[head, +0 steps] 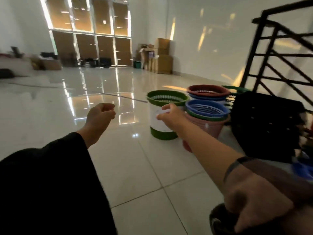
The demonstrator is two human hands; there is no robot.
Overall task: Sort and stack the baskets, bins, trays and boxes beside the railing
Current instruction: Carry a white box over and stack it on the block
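1. Two arms are seen stretched over a glossy tiled floor (pixel 135 167) toward a cluster of plastic baskets set beside a black stair railing (pixel 277 53).
2. The left hand (pixel 100 116) is held in the air with fingers loosely curled, nothing visibly gripped; it is well apart from the baskets.
3. The right hand (pixel 171 115) is extended to the green-rimmed basket (pixel 166 99), its fingers laid against the white wrap on the side wall. Whether the basket is actually gripped cannot be told through the motion blur.
4. Just beside it, a stack of nested baskets (pixel 207 116) is seen, blue rim over green over pink; behind that stands a red-rimmed stack (pixel 208 90), and a black crate (pixel 264 126) is set against the railing.
5. The sorting is judged to be under way, with the green-rimmed basket not yet nested.
6. A tip-over is judged the main risk: a tall, light basket pushed high on one side could topple and roll across the slick floor.
7. The neighbouring stack could also be knocked, being close beside the reaching forearm.
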